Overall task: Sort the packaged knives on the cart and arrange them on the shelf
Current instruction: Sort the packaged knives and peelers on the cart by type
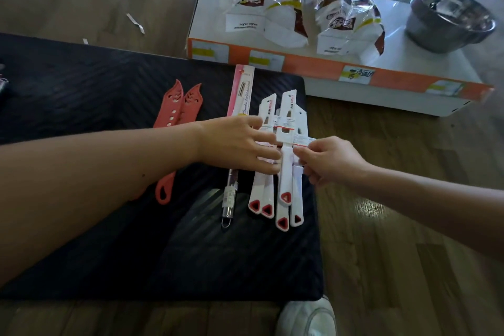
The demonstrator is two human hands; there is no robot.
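Several white packaged knives [285, 185] with red triangle handle ends lie side by side near the right edge of the black cart top [109, 240]. My left hand [240, 143] rests flat across their middles, fingers spread. My right hand [327, 161] pinches the card label of the rightmost white knives. Left of them lies a long steel knife in a pink sleeve [241, 93]. Two coral-red knife sheaths [180, 106] lie further left, partly under my left forearm.
The low white shelf [409, 68] with orange price strips stands beyond the cart, holding two plastic-wrapped packages [267, 8] and a steel pot [447, 19]. Wooden floor surrounds the cart. A white shoe [305, 318] shows at the bottom.
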